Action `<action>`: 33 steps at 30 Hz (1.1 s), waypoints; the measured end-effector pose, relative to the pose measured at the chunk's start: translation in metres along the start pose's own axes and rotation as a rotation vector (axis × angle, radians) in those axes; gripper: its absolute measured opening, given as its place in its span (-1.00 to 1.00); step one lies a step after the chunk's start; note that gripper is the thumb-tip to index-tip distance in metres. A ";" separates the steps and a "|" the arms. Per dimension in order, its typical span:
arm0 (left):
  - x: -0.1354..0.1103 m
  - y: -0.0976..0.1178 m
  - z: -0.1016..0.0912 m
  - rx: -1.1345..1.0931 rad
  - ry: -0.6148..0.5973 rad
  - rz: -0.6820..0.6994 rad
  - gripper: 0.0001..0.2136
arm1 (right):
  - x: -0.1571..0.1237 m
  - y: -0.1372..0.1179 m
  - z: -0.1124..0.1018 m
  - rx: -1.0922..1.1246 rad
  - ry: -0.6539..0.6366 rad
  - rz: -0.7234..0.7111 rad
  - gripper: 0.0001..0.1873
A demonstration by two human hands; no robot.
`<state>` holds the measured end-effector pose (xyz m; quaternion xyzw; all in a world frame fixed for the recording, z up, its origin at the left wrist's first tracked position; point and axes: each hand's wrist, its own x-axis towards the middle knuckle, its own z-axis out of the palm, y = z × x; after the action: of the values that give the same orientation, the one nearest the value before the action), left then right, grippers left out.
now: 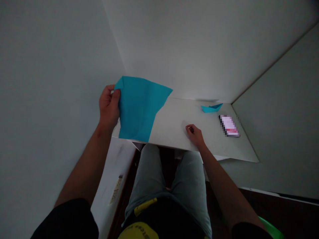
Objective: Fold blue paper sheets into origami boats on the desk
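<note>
A sheet of blue paper hangs from my left hand, pinched by its upper left edge between thumb and fingers. The corner by the thumb is folded over, and the sheet's right edge is uneven. It is raised over the left part of the white table. My right hand is over the table, apart from the paper, with its fingers curled and the thumb against the fingertips. Nothing shows between them, though the inside of the grip is partly hidden.
A folded blue paper boat stands near the table's back right. Before it lies a phone with a pixelated screen. Walls close in the table at the back, left and right. My legs are below its front edge.
</note>
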<state>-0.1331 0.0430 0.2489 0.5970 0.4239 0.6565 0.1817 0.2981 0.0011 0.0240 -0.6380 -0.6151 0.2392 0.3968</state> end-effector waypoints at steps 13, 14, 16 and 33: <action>-0.092 -0.104 0.065 0.448 -0.361 -0.659 -0.79 | -0.001 0.000 -0.003 0.098 0.085 0.032 -0.43; -0.100 -0.106 0.073 0.448 -0.423 -0.705 -0.79 | -0.001 0.000 -0.004 0.117 0.094 0.037 -0.41; -0.111 -0.111 0.087 0.464 -0.527 -0.758 -0.76 | -0.001 0.001 -0.004 0.149 0.094 0.041 -0.39; -0.147 -0.112 0.143 0.595 -0.610 -0.355 -0.66 | -0.002 0.002 0.001 0.002 -0.023 -0.142 -0.57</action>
<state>0.0033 0.0464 0.0592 0.7071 0.6168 0.2595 0.2286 0.2986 -0.0004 0.0213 -0.5896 -0.6630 0.2182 0.4063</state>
